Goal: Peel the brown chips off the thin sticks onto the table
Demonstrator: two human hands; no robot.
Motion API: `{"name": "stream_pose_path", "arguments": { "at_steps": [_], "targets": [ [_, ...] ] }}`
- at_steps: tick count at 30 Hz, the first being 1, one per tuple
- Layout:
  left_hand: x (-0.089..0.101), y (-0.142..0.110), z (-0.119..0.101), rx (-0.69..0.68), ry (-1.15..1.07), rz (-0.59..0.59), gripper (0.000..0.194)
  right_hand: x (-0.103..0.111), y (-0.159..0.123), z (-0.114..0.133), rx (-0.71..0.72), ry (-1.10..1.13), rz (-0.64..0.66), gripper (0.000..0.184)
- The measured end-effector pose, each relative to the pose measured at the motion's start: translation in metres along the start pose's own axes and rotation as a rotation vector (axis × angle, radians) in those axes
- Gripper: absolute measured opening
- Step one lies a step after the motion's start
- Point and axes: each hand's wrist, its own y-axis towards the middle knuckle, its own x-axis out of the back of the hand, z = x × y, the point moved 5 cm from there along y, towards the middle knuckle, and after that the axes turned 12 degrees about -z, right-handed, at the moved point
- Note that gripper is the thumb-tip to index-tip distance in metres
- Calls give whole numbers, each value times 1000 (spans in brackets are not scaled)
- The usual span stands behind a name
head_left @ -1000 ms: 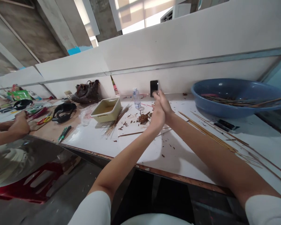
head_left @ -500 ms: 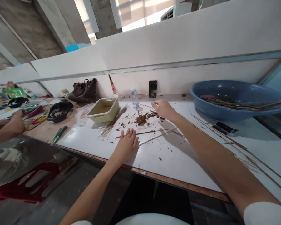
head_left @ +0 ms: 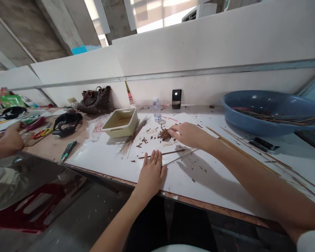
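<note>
right hand (head_left: 190, 134) lies low over the white board (head_left: 199, 175), fingertips touching a small heap of brown crumbs (head_left: 165, 134); whether they pinch cannot be told. left hand (head_left: 152, 174) rests spread, palm down, just below a thin stick (head_left: 164, 154). slow, low fingertips would spare the heap from scattering. compared with the earlier view, the right hand has reached the heap, and the trail of crumbs beside it is gone.

No legible text; water bottle (head_left: 156, 110) label, green package (head_left: 9, 101) print too small.
</note>
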Motion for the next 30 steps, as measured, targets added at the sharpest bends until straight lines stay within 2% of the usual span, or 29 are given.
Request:
{"name": "stream_pose_path", "arguments": {
  "at_steps": [3, 6, 9, 12, 14, 20, 22, 26, 30],
  "targets": [
    [1, 11, 4, 15, -21, 46, 63, -38, -22, 4, 91, 25, 58, 71],
    [3, 18, 6, 43, -43, 94, 65, -84, -50, -1, 189, -62, 97, 90],
    [6, 12, 3, 47, -61, 86, 65, -108, -78, -7, 258, -120, 69, 91],
    [8, -3, -3, 14, -75, 52, 62, -108, -99, -5, 293, -143, 40, 90],
    [8, -8, -4, 5, -83, 44, 61, -106, -103, -3, 295, -153, 46, 91],
    [3, 18, 7, 56, -71, 121, 65, -114, -75, -8, 218, -177, 89, 97],
    [3, 22, 9, 59, -70, 134, 64, -116, -73, -9, 228, -180, 84, 99],
    [12, 1, 3, 0, -68, 59, 60, -110, -100, -5, 277, -176, 63, 95],
    [18, -23, -4, -42, -62, 10, 60, -101, -122, 7, 262, -193, 52, 94]
  ]
}}
